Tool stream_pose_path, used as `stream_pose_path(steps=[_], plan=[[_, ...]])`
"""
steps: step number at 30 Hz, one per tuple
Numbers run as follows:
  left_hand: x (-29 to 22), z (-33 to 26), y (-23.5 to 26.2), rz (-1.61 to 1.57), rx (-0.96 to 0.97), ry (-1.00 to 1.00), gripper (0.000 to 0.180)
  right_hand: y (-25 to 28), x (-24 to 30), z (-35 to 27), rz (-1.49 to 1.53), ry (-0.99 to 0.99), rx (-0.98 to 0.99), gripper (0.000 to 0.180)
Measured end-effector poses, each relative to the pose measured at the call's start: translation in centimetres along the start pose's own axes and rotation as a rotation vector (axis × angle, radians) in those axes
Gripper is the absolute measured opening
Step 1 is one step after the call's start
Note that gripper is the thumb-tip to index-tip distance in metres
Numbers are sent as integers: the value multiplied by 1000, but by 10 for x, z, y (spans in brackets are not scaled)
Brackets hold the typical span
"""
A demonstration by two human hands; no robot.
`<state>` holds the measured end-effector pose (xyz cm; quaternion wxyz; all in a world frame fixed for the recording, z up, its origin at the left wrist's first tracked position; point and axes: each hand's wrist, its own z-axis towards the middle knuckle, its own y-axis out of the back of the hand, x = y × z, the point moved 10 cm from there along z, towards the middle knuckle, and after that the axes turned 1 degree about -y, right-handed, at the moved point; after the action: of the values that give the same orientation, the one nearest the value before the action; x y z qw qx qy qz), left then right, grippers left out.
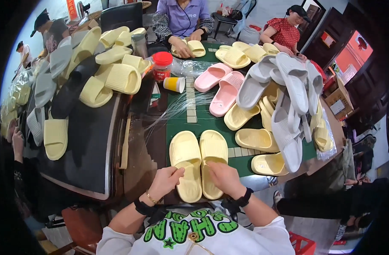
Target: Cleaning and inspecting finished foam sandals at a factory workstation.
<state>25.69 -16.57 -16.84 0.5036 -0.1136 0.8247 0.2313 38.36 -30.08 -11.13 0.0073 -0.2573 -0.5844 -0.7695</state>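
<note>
Yellow slippers (186,163) stand as a pair, soles down, at the table's near edge directly before the person, partly on the green mat (179,124). Both forearms angle inward from the lower edge, wrists in black bands. The left hand (165,182) is curled over the outer side of the left slipper, thumb toward its footbed; the right hand (224,176) reaches across the right slipper, fingertips over the footbed just behind the strap. The hands are apart from each other (whether either is gripping, I cannot tell). Each slipper is pale and plain, with a broad ribbed strap and a bare, rounded heel. Toes point away from the person, heels toward the body; the long axes run fore and aft, nearly parallel, the left toe leaning slightly outward.
</note>
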Motion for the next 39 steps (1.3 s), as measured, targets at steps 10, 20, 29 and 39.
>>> stream_pose_path(steps=[10, 20, 29, 39], plan=[[-10, 43, 82, 196, -494, -188, 30, 53, -58, 13, 240, -197, -373, 15], [-28, 111, 78, 564, -377, -147, 45, 5, -116, 109, -180, -482, 101, 25], [-35, 107, 61, 687, -400, -226, 26, -2, -115, 100, -68, -511, 56, 20], [-93, 92, 39, 360, -439, -528, 13, 5, -91, 115, 252, -411, -128, 22]])
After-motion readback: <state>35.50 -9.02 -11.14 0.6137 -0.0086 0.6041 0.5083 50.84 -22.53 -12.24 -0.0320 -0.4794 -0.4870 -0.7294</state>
